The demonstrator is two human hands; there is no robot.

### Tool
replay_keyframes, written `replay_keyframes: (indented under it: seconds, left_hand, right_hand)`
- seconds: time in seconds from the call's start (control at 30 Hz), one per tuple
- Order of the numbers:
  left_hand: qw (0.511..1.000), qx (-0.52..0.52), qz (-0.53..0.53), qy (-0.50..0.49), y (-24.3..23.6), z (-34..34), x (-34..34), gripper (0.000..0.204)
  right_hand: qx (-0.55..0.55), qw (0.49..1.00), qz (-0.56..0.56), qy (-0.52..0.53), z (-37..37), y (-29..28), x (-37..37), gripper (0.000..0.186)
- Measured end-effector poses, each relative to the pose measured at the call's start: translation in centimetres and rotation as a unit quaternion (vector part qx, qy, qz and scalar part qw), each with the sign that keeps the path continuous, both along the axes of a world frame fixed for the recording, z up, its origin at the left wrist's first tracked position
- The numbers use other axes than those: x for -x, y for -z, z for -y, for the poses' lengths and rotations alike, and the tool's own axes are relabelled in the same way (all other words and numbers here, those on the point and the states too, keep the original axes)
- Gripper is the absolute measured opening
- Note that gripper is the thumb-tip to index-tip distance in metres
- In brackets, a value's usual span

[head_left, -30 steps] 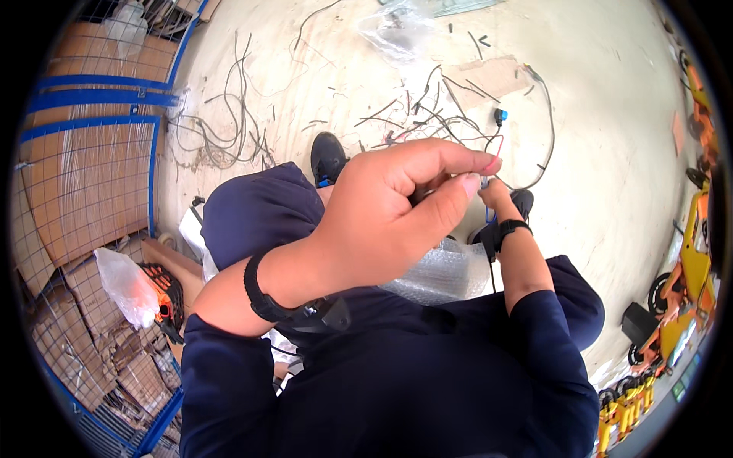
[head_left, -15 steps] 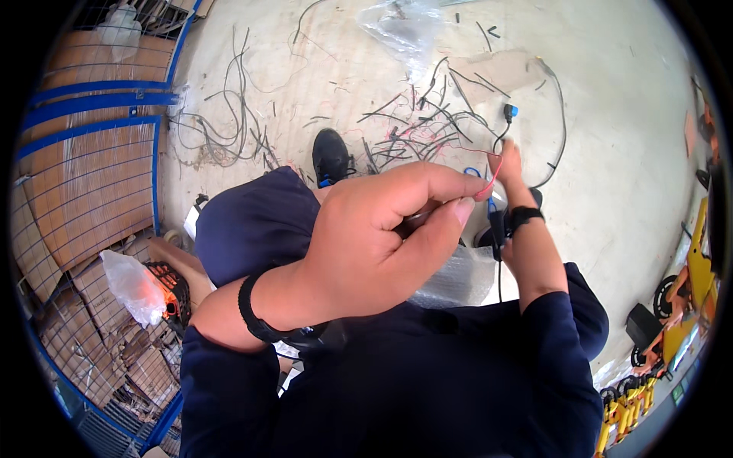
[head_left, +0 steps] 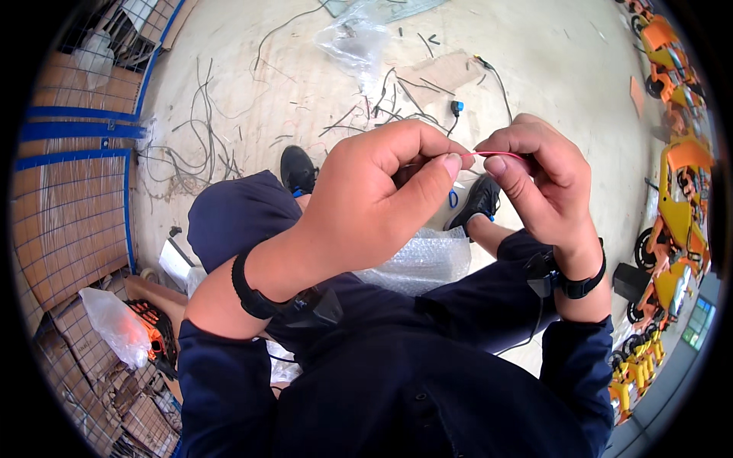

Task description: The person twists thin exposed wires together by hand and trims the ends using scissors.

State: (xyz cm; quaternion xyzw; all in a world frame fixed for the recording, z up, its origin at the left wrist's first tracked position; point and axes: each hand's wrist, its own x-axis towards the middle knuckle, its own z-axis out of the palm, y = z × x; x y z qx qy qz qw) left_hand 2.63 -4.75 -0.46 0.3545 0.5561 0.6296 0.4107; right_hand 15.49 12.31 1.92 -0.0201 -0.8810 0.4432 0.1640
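A thin red wire (head_left: 500,153) stretches in a short arc between my two hands, raised in front of my body. My left hand (head_left: 382,187) pinches one end of it between thumb and index fingertip; its other fingers are curled in. Close by on the right, my right hand (head_left: 546,179) has thumb and index finger around the other stretch of the wire, which runs into its curled fingers. A small pale bit shows on the wire beside the left fingertips. Beneath the hands, a blue loop like a scissors handle (head_left: 453,198) lies on the floor by my shoe.
Black cable pieces (head_left: 206,130) lie scattered over the floor, with a blue plug (head_left: 456,107) among them. Bubble wrap (head_left: 427,263) lies between my legs. A blue wire-mesh cage (head_left: 72,156) with cardboard stands left; yellow-orange wheeled machines (head_left: 676,183) line the right.
My right hand has come up from near the floor, leaving the blue plug, and now grips the red wire beside my left hand. The view has shifted to the right.
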Motion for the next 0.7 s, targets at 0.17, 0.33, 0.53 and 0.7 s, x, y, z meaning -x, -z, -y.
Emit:
replay_keyframes:
  seconds: [0.17,0.33,0.53,0.7]
  left_hand:
    - [0.985,-0.019,-0.169,-0.024,0.5,0.1,-0.7,0.014]
    - [0.978,-0.052,-0.203,0.003,0.7,-0.1,-0.5,0.015]
    - [0.982,-0.041,-0.186,-0.005,1.0,0.0,-0.5,0.016]
    - [0.992,0.027,-0.126,0.008,0.7,0.1,-0.5,0.013]
  right_hand:
    - [0.115,0.990,0.038,0.078,1.5,0.4,-2.1,0.006]
    - [0.317,0.940,0.078,0.102,2.0,-0.4,-1.2,0.011]
    - [0.387,0.905,0.154,0.091,1.3,0.1,-0.9,0.017]
    - [0.447,0.868,0.200,0.085,1.0,0.4,-1.1,0.017]
